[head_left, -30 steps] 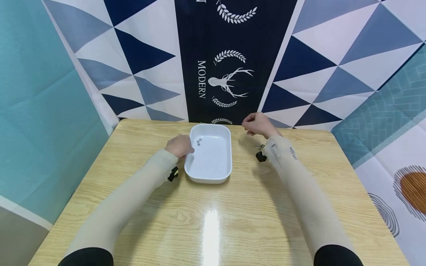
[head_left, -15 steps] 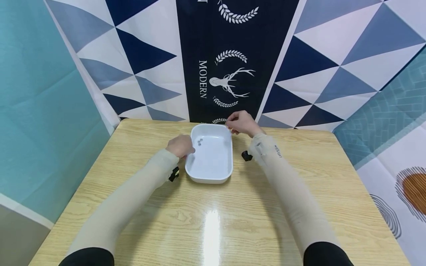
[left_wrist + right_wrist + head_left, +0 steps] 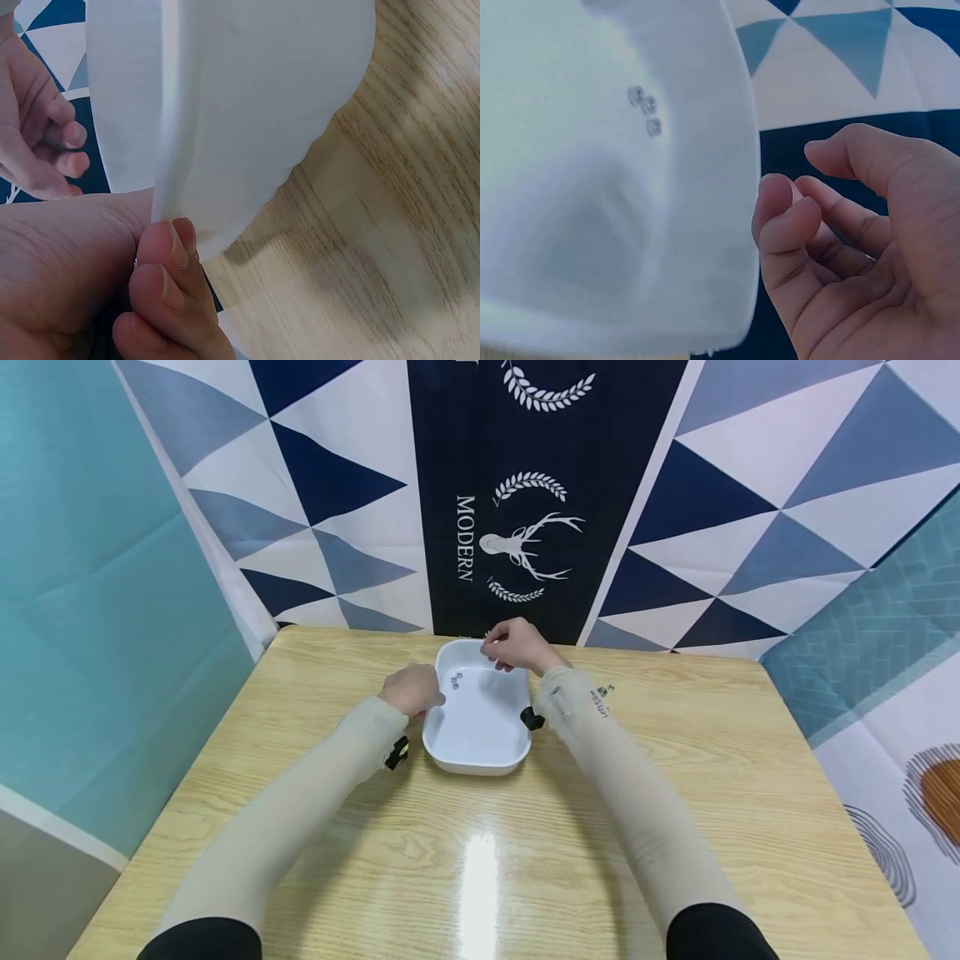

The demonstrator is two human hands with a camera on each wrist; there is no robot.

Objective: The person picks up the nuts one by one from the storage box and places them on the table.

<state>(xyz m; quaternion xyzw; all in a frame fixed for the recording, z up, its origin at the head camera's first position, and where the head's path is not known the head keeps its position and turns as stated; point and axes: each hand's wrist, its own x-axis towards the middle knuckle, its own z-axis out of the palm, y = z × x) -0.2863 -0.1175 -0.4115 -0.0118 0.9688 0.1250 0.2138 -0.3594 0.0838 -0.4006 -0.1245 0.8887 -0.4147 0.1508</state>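
The white plastic tray (image 3: 477, 727) stands at the table's far middle. My left hand (image 3: 411, 690) grips its left side; in the left wrist view the curled fingers (image 3: 161, 289) press against the outside just under the rim. Over the tray's far right corner hovers my right hand (image 3: 517, 646), its fingers curled and thumb bent towards them. Whether a small thing sits between those fingertips cannot be made out; none shows in the right wrist view. Several small metal nuts (image 3: 648, 105) lie together inside the tray by its left wall.
More small metal nuts (image 3: 604, 690) lie on the wooden table (image 3: 360, 860), right of the tray and partly behind the right sleeve (image 3: 577, 697). Patterned cloth (image 3: 510, 460) hangs along the table's far edge. Black wrist cameras sit under both wrists.
My right hand has moved left from above the table to over the tray's far right corner, its fingers still curled. The left hand and tray have stayed put.
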